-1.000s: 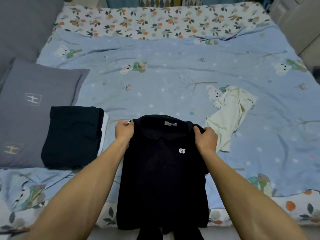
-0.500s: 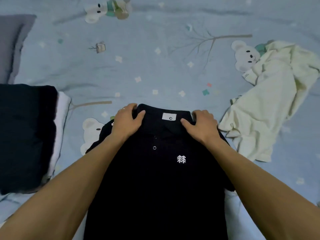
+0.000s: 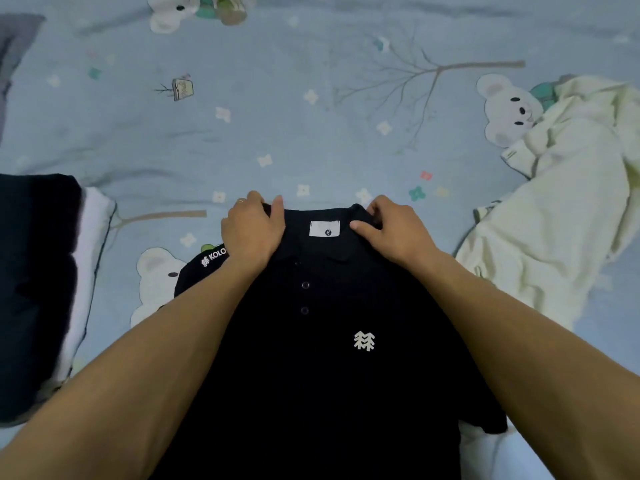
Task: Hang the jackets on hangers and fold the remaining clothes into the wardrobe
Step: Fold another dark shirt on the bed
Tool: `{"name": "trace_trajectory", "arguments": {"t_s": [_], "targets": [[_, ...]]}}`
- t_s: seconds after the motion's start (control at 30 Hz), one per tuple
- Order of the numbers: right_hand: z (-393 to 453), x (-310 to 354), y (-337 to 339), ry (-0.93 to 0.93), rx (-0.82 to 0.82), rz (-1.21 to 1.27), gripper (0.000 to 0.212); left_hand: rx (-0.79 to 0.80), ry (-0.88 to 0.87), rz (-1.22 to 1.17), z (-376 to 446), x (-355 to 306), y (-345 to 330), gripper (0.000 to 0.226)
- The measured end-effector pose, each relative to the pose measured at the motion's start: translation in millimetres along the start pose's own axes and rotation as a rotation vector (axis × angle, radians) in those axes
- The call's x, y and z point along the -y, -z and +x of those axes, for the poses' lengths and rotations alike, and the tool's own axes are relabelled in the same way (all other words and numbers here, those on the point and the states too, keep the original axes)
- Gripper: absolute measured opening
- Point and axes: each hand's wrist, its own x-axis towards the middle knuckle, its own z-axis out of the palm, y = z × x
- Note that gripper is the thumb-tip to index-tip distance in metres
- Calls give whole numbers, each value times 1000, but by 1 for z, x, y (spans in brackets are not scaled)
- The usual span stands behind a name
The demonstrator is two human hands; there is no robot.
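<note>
A black polo shirt [image 3: 329, 358] with a white tree logo lies front-up on the blue bedsheet [image 3: 277, 116], collar pointing away from me. My left hand [image 3: 252, 230] grips the left side of the collar, thumb on top. My right hand [image 3: 391, 230] pinches the right side of the collar. A white neck label shows between the two hands. The shirt's left sleeve, printed with white letters, sticks out beside my left forearm.
A folded dark garment on top of a white one [image 3: 38, 289] lies at the left. A crumpled pale cream garment [image 3: 561, 216] lies at the right. A grey pillow corner [image 3: 14, 43] shows at the upper left.
The camera has dropped closer to the bed. The shirt went from being held up at the bed's edge to lying flat, and both hands shifted inward along the collar.
</note>
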Motion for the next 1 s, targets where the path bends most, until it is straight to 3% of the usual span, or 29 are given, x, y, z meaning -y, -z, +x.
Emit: {"name": "trace_trajectory", "arguments": {"t_s": [0.1, 0.17, 0.23, 0.3, 0.37, 0.43, 0.53, 0.6, 0.67, 0.73, 0.83, 0.9, 1.0], "targets": [[5, -1, 7, -72, 62, 30, 41, -97, -211, 123, -6, -3, -7, 48], [7, -2, 17, -124, 151, 47, 45, -161, -461, 94, -12, -8, -9, 45], [6, -3, 29, -180, 248, 68, 47, -85, -716, 61, -20, -20, -15, 50], [2, -12, 36, -227, 366, 81, 42, 98, -861, 133, -30, -35, -25, 60], [-9, -26, 43, -290, 486, 117, 31, 203, -860, 203, -38, -51, -35, 65], [-20, -39, 47, -348, 519, 159, 28, 233, -729, 171, -39, -63, -36, 64], [-40, -57, 62, -397, 307, 298, 37, 259, -585, 235, -37, -83, -33, 66], [-58, -64, 73, -414, 353, 408, 31, 240, -689, 394, -42, -94, -36, 67], [-83, -71, 78, -457, 525, 436, 27, 277, -884, 499, -49, -102, -38, 64], [-106, -88, 81, -479, 576, 415, 26, 308, -1019, 527, -57, -111, -38, 49], [-122, -117, 87, -511, 272, 557, 10, 248, -953, 588, -58, -121, -35, 32], [-131, -136, 91, -536, 67, 647, 12, 222, -857, 645, -64, -130, -36, 31], [-139, -144, 92, -504, 156, 631, 37, 277, -819, 576, -89, -149, -41, 40]]}}
